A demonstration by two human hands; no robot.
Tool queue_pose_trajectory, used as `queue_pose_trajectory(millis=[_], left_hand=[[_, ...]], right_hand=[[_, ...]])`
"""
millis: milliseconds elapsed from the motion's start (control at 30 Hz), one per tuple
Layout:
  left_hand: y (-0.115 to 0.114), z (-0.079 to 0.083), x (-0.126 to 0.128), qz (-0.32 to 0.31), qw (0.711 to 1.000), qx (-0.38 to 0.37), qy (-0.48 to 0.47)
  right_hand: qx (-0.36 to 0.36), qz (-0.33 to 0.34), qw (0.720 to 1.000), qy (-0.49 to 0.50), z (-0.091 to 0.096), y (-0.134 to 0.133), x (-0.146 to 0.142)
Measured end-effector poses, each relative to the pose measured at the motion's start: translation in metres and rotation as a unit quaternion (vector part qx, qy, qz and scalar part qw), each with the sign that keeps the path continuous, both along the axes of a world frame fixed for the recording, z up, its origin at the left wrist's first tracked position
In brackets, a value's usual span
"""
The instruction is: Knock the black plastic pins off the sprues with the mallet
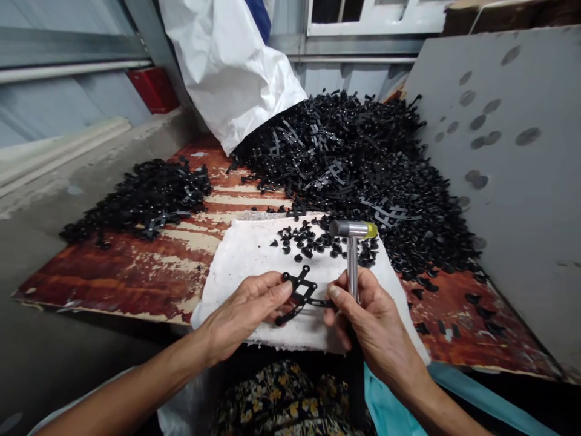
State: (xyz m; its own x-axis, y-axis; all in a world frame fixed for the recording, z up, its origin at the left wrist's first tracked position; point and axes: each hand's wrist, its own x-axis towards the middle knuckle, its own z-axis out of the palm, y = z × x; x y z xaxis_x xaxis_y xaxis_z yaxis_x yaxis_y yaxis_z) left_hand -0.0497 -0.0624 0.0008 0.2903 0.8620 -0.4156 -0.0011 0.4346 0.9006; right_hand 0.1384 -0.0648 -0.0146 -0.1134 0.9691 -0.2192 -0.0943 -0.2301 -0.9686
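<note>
A black scissor linkage (pixel 305 292) is stretched between my two hands above a white cloth. My left hand (pixel 254 306) pinches its left side between thumb and fingers. With thumb and fingertips, my right hand (pixel 367 312) grips the linkage's right arm, and the same hand holds a small hammer (pixel 354 242) upright. The hammer has a metal handle and a double-faced head, one face dark and the other yellow. Just beyond my hands, several loose black mushroom-shaped pieces (pixel 308 242) lie scattered on the white cloth (pixel 227 278).
A large heap of black parts (pixel 363 151) covers the back of the worn red-brown table (pixel 158 272), beneath a white sack (pixel 231 66). A smaller pile of black linkages (pixel 145 194) lies at the left. A grey spotted panel (pixel 508 151) stands along the right side.
</note>
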Motion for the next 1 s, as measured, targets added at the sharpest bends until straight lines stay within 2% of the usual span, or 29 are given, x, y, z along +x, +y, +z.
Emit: queue_pose_trajectory(millis=[200, 333, 500, 667, 1000], left_hand=[[0.007, 0.000, 0.009, 0.030, 0.999, 0.034, 0.014], [0.019, 0.003, 0.008, 0.039, 0.998, 0.034, 0.022], [0.038, 0.004, 0.002, 0.080, 0.996, -0.002, 0.042], [0.052, -0.003, 0.001, 0.077, 0.996, 0.007, 0.041], [0.058, -0.006, 0.008, 0.069, 0.996, -0.012, 0.049]], right_hand=[[-0.002, 0.057, 0.998, -0.014, -0.008, -0.001, -0.009], [0.001, 0.089, 0.996, -0.029, -0.005, 0.000, -0.004], [-0.002, 0.062, 0.997, -0.056, -0.001, 0.005, 0.014], [-0.018, 0.041, 0.998, -0.040, -0.008, 0.010, 0.026], [-0.040, 0.049, 0.998, -0.030, -0.006, 0.011, 0.026]])
